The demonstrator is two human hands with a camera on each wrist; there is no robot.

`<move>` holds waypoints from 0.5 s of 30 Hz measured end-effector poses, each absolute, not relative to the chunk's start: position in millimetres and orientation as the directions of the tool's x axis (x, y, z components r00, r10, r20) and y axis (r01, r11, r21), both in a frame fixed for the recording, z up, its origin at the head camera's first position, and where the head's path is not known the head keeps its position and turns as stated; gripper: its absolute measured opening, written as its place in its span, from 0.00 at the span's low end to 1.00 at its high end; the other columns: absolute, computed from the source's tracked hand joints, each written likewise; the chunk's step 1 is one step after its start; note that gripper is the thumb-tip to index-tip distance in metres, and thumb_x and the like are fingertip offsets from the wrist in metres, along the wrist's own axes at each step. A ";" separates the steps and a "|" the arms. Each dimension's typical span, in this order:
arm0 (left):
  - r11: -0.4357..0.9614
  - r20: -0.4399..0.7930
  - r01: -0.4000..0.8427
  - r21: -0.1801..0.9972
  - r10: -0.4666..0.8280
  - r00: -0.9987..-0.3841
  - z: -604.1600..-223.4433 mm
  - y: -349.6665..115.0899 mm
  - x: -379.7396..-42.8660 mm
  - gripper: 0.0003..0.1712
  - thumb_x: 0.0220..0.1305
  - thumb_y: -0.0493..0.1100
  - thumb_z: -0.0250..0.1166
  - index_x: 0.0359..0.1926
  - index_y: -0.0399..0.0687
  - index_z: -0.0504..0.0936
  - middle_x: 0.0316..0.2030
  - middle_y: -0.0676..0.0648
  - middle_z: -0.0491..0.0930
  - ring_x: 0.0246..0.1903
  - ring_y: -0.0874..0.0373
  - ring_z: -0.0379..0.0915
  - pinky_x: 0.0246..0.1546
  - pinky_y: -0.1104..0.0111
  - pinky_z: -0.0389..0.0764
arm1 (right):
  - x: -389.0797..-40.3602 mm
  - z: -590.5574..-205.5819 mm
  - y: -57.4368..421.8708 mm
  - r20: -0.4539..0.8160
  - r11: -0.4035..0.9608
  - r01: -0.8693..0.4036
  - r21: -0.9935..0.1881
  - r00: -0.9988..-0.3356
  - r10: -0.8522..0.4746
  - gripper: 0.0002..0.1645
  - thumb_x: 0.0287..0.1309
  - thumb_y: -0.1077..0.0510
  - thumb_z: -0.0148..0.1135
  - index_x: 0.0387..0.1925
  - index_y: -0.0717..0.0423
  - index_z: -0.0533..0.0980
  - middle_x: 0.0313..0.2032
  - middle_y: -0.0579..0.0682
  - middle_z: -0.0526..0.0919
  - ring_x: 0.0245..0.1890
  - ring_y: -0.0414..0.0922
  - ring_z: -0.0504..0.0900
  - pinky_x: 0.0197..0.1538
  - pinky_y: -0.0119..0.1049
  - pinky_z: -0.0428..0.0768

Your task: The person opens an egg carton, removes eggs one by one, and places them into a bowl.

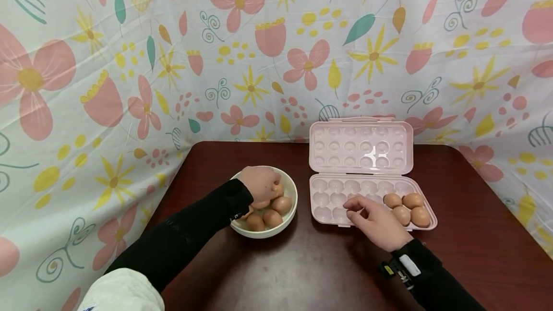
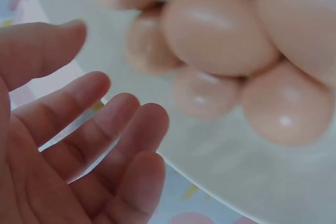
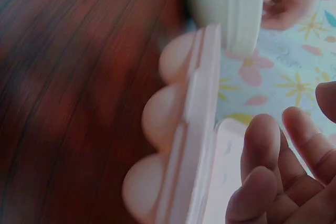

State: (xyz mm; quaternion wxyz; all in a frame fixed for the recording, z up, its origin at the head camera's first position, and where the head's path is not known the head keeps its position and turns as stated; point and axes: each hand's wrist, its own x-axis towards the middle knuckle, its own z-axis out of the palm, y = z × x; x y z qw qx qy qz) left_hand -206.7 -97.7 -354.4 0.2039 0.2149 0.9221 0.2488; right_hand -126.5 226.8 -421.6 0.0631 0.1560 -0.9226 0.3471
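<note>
My left hand [image 1: 260, 184] is over a cream bowl [image 1: 290, 217] that holds several brown eggs [image 1: 272, 218]. In the left wrist view its fingers are loosely bent beside the eggs [image 2: 218, 30], and no egg is in its grasp. My right hand [image 1: 380, 224] hovers above the base of a pink egg carton [image 1: 323, 199], fingers slightly bent and nothing held. Several brown eggs [image 1: 412, 200] sit in cups at the carton's right end. The right wrist view has the carton's side edge [image 3: 197, 103] with rounded cups below, beside my relaxed fingers. The hand covers some middle cups.
The carton's lid [image 1: 361, 145] stands raised at the back. Bowl and carton rest side by side on a dark red-brown table [image 1: 276, 272], with a gap between them. A flower-patterned cloth [image 1: 268, 61] hangs behind and at the sides.
</note>
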 end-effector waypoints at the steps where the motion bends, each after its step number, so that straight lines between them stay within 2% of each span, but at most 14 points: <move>1: 0.823 -0.182 0.433 0.367 0.520 -0.835 -354.7 -95.9 -208.5 0.08 0.66 0.44 0.56 0.30 0.55 0.80 0.25 0.54 0.76 0.25 0.60 0.70 0.27 0.65 0.75 | -127.9 -423.0 229.6 0.221 0.733 -0.316 -0.603 -0.949 -0.227 0.10 0.68 0.53 0.62 0.48 0.48 0.80 0.41 0.44 0.86 0.32 0.32 0.78 0.37 0.28 0.76; 3: 0.801 -0.038 0.591 0.097 0.597 -0.802 -355.0 -91.0 -210.9 0.10 0.68 0.47 0.57 0.44 0.58 0.83 0.36 0.56 0.81 0.31 0.62 0.73 0.38 0.69 0.77 | -130.9 -425.0 236.7 0.226 0.785 -0.285 -0.550 -0.956 -0.189 0.12 0.66 0.52 0.63 0.49 0.49 0.81 0.41 0.46 0.87 0.33 0.34 0.79 0.37 0.31 0.77; 4: 0.787 -0.022 0.612 0.076 0.615 -0.788 -353.8 -87.4 -209.5 0.13 0.67 0.47 0.57 0.49 0.58 0.83 0.41 0.55 0.81 0.33 0.62 0.75 0.40 0.69 0.78 | -131.9 -425.1 241.2 0.232 0.808 -0.270 -0.523 -0.958 -0.170 0.13 0.65 0.53 0.63 0.50 0.50 0.81 0.43 0.48 0.86 0.34 0.37 0.80 0.38 0.33 0.77; 7: 0.761 0.021 0.643 0.092 0.644 -0.765 -351.8 -75.8 -202.0 0.18 0.67 0.50 0.59 0.57 0.59 0.81 0.49 0.54 0.81 0.34 0.61 0.79 0.39 0.68 0.79 | -135.5 -424.2 257.2 0.270 0.867 -0.228 -0.442 -0.956 -0.113 0.17 0.62 0.54 0.63 0.51 0.52 0.81 0.46 0.55 0.85 0.36 0.44 0.82 0.38 0.40 0.78; 11: 0.757 0.051 0.637 0.144 0.637 -0.769 -352.6 -58.9 -189.0 0.18 0.68 0.55 0.61 0.57 0.64 0.80 0.48 0.57 0.80 0.31 0.65 0.78 0.30 0.68 0.76 | -138.3 -423.6 279.9 0.306 0.915 -0.187 -0.358 -0.949 -0.074 0.20 0.60 0.56 0.61 0.53 0.56 0.79 0.46 0.61 0.82 0.43 0.54 0.81 0.44 0.52 0.79; 15: 0.739 0.068 0.654 0.164 0.653 -0.754 -356.2 -40.8 -179.9 0.18 0.66 0.56 0.63 0.56 0.66 0.79 0.48 0.60 0.79 0.32 0.67 0.77 0.26 0.71 0.73 | -139.0 -424.6 292.2 0.262 0.934 -0.159 -0.321 -0.962 -0.073 0.19 0.61 0.55 0.60 0.52 0.56 0.80 0.49 0.62 0.81 0.52 0.58 0.78 0.51 0.58 0.79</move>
